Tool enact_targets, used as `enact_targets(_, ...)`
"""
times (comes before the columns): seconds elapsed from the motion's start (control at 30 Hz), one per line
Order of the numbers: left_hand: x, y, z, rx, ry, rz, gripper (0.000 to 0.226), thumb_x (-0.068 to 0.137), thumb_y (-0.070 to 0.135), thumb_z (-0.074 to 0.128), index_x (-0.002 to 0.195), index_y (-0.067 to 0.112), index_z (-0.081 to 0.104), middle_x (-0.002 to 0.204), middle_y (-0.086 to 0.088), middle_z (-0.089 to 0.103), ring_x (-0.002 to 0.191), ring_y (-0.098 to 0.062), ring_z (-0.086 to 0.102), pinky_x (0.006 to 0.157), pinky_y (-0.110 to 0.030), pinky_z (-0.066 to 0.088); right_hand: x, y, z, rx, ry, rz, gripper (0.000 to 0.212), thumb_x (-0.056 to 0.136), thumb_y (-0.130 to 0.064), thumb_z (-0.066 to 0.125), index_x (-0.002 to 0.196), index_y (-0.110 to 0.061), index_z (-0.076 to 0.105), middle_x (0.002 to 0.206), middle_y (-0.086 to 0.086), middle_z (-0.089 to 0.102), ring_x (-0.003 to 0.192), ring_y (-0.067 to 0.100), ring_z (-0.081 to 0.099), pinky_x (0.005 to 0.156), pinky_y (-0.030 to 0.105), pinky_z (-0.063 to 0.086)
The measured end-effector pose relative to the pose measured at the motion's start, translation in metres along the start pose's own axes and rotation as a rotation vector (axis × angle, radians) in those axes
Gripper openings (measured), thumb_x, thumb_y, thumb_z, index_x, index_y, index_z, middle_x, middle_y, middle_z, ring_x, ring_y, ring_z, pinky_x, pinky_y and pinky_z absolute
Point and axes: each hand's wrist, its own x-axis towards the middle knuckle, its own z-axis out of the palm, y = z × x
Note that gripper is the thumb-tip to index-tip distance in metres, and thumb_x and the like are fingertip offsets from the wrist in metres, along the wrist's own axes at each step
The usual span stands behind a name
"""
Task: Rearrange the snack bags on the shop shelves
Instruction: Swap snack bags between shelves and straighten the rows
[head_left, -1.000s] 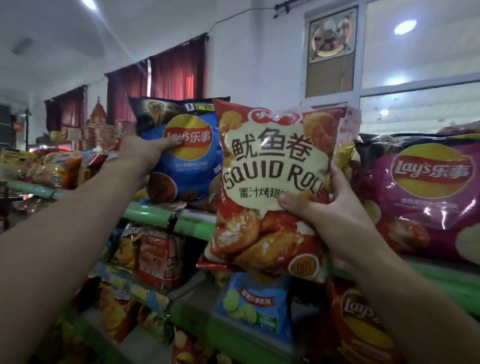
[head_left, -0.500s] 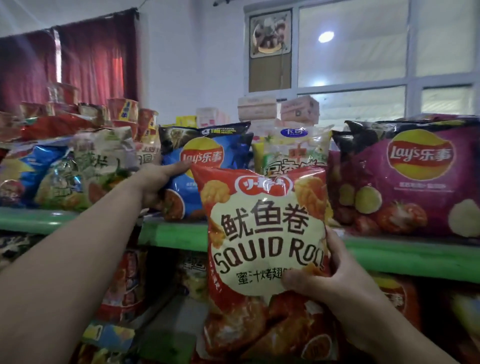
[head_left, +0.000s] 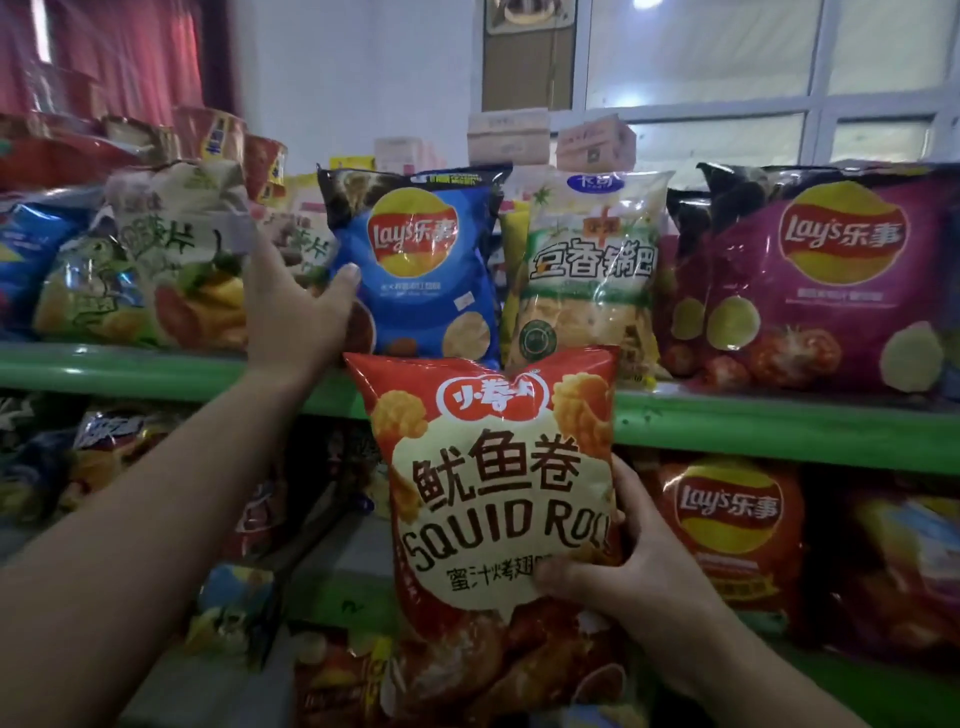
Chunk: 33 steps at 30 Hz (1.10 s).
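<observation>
My right hand (head_left: 631, 582) grips a red Squid Roll bag (head_left: 493, 499) by its right edge and holds it upright below and in front of the top green shelf (head_left: 753, 421). My left hand (head_left: 296, 317) holds the left side of a blue Lay's bag (head_left: 421, 270), which stands upright on that shelf; my thumb lies across the bag's front. To the right of the blue bag stands a pale yellow-green snack bag (head_left: 587, 275). The Squid Roll bag's top overlaps the bottoms of both.
A large purple Lay's bag (head_left: 831, 280) stands at the shelf's right end, light green chip bags (head_left: 171, 260) at its left. A red Lay's bag (head_left: 727, 535) and other packets fill the lower shelf. Cartons (head_left: 550, 135) and cup noodles (head_left: 228, 140) stand behind.
The view has dropped and closed in on the shelf. The Squid Roll bag has come down from in front of the top row to below the shelf edge. My left hand stays on the blue bag.
</observation>
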Motion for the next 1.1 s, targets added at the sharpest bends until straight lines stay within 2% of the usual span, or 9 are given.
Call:
enact_targets(0.13,-0.095,-0.012,-0.03,-0.229,-0.276,-0.187,0.038,0.077,0.063,0.06,0.098,0.032,0.067,0.094,-0.01,0.072,0.089,-0.029,0.071,0.072,-0.042,0.061,-0.018,0.028,0.0,-0.042,0.018,0.086,0.11,0.031,-0.036,0.099,0.121,-0.063,0.041,0.124,-0.003,0.062,0.107,0.021,0.066,0.085,0.046,0.057)
enact_targets(0.2,-0.141,-0.019,-0.043,-0.276,-0.46,-0.357,0.064,0.06,0.081,0.066,0.11,0.042,0.064,0.094,-0.006,0.072,0.08,-0.021,0.074,0.062,-0.037,0.061,-0.03,0.045,0.0,-0.055,0.039,0.145,0.112,0.027,-0.041,0.098,0.119,-0.067,0.038,0.123,-0.006,0.061,0.102,0.017,0.067,0.079,0.04,0.059)
enact_targets(0.27,-0.174,-0.036,-0.047,-0.2,-0.541,-0.506,0.103,0.036,0.087,0.071,0.13,0.057,0.042,0.111,0.003,0.067,0.088,-0.015,0.073,0.08,-0.046,0.057,-0.044,0.065,0.002,-0.098,0.077,0.22,0.117,0.023,-0.047,0.096,0.119,-0.069,0.032,0.119,-0.01,0.06,0.1,0.016,0.065,0.069,0.03,0.059)
enact_targets(0.37,-0.214,-0.059,-0.048,-0.177,-0.688,-0.683,0.122,0.032,0.078,0.084,0.137,0.06,0.025,0.138,0.005,0.055,0.114,-0.025,0.066,0.093,-0.054,0.053,-0.062,0.098,0.007,-0.231,0.121,0.303,0.127,0.021,-0.055,0.091,0.125,-0.07,0.019,0.121,-0.017,0.055,0.109,0.014,0.056,0.077,0.039,0.058)
enact_targets(0.47,-0.253,-0.074,-0.041,-0.223,-0.79,-0.801,0.105,0.046,0.056,0.093,0.132,0.046,0.035,0.114,0.01,0.073,0.099,-0.016,0.074,0.072,-0.039,0.062,-0.077,0.131,0.012,-0.275,0.068,0.301,0.124,0.033,-0.051,0.092,0.135,-0.058,0.021,0.122,-0.02,0.058,0.108,0.003,0.06,0.084,0.033,0.057)
enact_targets(0.53,-0.276,-0.087,-0.035,-0.241,-0.769,-0.858,0.093,0.053,0.034,0.093,0.131,0.034,0.043,0.11,0.008,0.076,0.101,-0.019,0.073,0.078,-0.047,0.059,-0.087,0.147,0.01,-0.249,-0.032,0.327,0.111,0.047,-0.04,0.094,0.135,-0.05,0.028,0.118,-0.023,0.059,0.101,-0.006,0.062,0.074,0.017,0.055)
enact_targets(0.63,-0.309,-0.114,-0.038,-0.269,-0.764,-0.938,0.078,0.053,0.018,0.088,0.124,0.023,0.057,0.108,0.001,0.078,0.103,-0.025,0.073,0.086,-0.049,0.056,-0.099,0.166,-0.002,-0.154,-0.156,0.427,0.091,0.063,-0.028,0.084,0.137,-0.042,0.033,0.132,-0.015,0.055,0.116,0.001,0.058,0.088,0.025,0.053)
enact_targets(0.87,-0.405,-0.191,-0.052,-0.154,-0.795,-0.926,0.07,0.045,0.027,0.098,0.105,0.047,0.067,0.107,0.013,0.077,0.099,-0.007,0.073,0.086,-0.041,0.06,-0.121,0.227,-0.01,-0.063,-0.178,0.887,0.054,0.062,-0.054,0.072,0.113,-0.041,0.058,0.104,-0.009,0.073,0.095,0.016,0.07,0.07,0.033,0.058)
enact_targets(1.1,-0.482,-0.235,-0.045,-0.185,-0.989,-0.755,0.078,0.073,0.008,0.085,0.14,0.025,0.049,0.138,0.011,0.061,0.128,-0.009,0.057,0.101,-0.025,0.05,-0.16,0.331,0.008,0.094,0.095,1.159,0.048,0.077,-0.013,0.076,0.118,-0.026,0.055,0.105,0.004,0.071,0.089,0.025,0.07,0.07,0.038,0.056)
